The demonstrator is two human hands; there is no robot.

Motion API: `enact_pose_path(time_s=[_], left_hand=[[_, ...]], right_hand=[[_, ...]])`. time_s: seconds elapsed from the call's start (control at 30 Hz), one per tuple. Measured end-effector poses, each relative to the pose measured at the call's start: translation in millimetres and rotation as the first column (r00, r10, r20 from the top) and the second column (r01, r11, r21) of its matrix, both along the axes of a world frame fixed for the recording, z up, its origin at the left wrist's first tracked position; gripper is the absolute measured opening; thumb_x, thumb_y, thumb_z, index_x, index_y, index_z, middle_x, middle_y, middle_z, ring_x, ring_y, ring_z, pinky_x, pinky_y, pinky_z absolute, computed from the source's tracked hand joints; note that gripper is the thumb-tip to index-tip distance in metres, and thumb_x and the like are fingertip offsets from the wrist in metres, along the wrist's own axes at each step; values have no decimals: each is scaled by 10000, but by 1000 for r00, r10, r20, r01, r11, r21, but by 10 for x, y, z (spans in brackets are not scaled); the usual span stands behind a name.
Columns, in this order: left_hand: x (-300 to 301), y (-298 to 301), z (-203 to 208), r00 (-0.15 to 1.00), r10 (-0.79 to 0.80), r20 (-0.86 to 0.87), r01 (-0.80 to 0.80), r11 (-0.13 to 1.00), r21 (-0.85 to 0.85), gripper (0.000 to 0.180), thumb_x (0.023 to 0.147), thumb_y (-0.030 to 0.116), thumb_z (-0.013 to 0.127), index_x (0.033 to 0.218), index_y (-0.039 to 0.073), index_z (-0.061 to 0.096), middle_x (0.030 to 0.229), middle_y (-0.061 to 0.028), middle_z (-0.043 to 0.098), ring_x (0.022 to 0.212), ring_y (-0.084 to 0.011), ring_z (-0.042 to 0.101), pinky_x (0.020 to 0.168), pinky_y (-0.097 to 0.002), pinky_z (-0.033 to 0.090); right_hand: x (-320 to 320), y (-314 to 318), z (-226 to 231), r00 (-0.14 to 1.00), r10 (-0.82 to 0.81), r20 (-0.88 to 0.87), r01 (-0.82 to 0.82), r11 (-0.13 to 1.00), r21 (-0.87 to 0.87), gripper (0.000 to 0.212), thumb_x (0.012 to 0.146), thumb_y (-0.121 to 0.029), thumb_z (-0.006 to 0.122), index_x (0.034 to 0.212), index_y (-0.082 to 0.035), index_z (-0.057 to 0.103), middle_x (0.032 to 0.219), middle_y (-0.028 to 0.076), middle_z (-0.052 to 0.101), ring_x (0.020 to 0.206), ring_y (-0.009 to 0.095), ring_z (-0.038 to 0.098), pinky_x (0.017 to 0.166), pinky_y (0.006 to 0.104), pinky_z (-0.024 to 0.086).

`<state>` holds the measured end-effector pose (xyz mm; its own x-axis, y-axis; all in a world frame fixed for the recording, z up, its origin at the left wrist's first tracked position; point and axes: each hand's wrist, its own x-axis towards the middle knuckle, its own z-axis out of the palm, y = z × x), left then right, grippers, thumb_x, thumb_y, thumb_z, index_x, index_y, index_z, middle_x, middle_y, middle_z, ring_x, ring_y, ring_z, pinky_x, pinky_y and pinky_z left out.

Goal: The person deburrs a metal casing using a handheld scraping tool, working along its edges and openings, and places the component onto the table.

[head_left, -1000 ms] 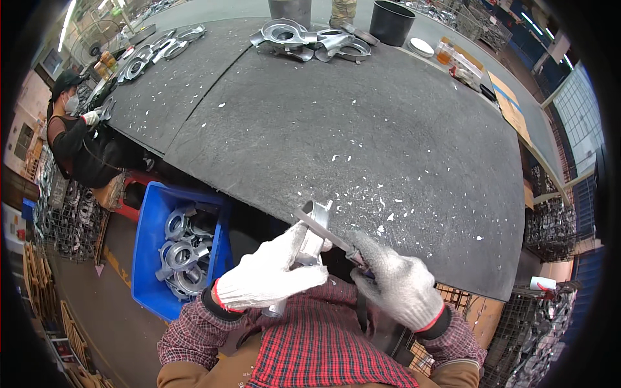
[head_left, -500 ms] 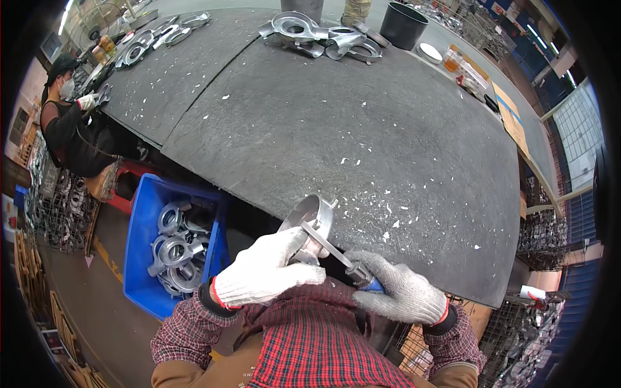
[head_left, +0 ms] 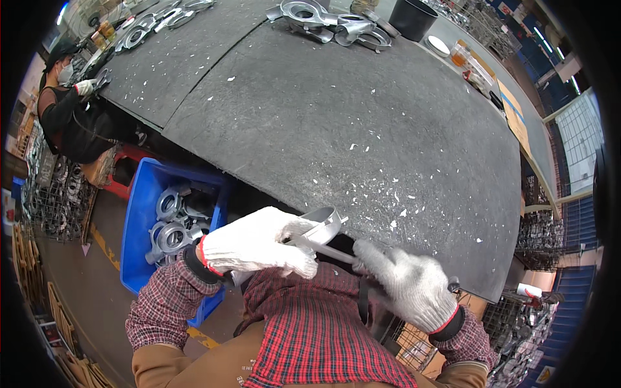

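Note:
At the near edge of the table, my left hand [head_left: 259, 246], in a white knit glove, is closed around a silvery ring-shaped metal casting [head_left: 328, 223]. The casting is tilted and its lower part is hidden by the glove. My gloved right hand [head_left: 416, 288] is closed on a file [head_left: 328, 251], whose flat metal blade reaches left across to the casting beside my left thumb. The right hand covers the file's handle. Whether the blade touches the casting I cannot tell.
White flakes lie scattered over the dark table [head_left: 272, 129]. A blue bin [head_left: 137, 226] with several castings stands at lower left. More castings [head_left: 310, 16] and a black bucket [head_left: 414, 18] are at the far side. A masked co-worker [head_left: 71, 110] sits at far left.
My left hand has risen slightly and turned the casting to a flatter tilt. My right hand has shifted right and rolled over, hiding the blue handle. The view has shifted slightly.

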<state>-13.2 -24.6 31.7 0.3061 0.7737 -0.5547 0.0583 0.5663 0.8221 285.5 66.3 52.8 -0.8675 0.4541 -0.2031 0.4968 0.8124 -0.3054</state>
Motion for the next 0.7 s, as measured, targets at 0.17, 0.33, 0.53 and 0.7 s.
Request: enact_pose_path(time_s=[0.17,0.33,0.53,0.7], left_hand=[[56,-56,-27,995,-10,95,10,1000,0,592,864,34,855,1429,-38,695,1043,-51,761,911,-98,695,823,-293,597],[258,-147,-186,992,110,-62,-86,946,312,611,794,24,940,1358,-15,708,1070,-57,760,989,-126,696,875,-329,583],[339,-201,-184,809,197,-554,271,710,649,729,794,286,960,1387,-15,662,1065,-187,720,967,-356,741,869,-399,587],[417,-244,-269,810,309,-498,88,776,624,612,868,213,871,1399,-8,663,1138,-166,751,1042,-295,764,943,-383,590]], right_hand=[[71,-36,-20,995,56,-84,-54,998,16,676,946,-242,806,1569,-197,547,836,135,716,717,303,781,603,415,638],[241,240,-173,995,-36,-91,-34,746,-665,696,980,-297,798,1593,-156,500,1032,169,802,835,353,812,751,433,654],[275,251,-211,998,28,-55,-58,745,-664,706,987,-318,793,1601,-142,493,1060,194,796,873,356,816,764,450,652],[234,115,-263,972,-1,-235,-95,914,-394,695,955,-298,808,1572,-143,528,1077,184,794,880,378,802,768,462,666]])
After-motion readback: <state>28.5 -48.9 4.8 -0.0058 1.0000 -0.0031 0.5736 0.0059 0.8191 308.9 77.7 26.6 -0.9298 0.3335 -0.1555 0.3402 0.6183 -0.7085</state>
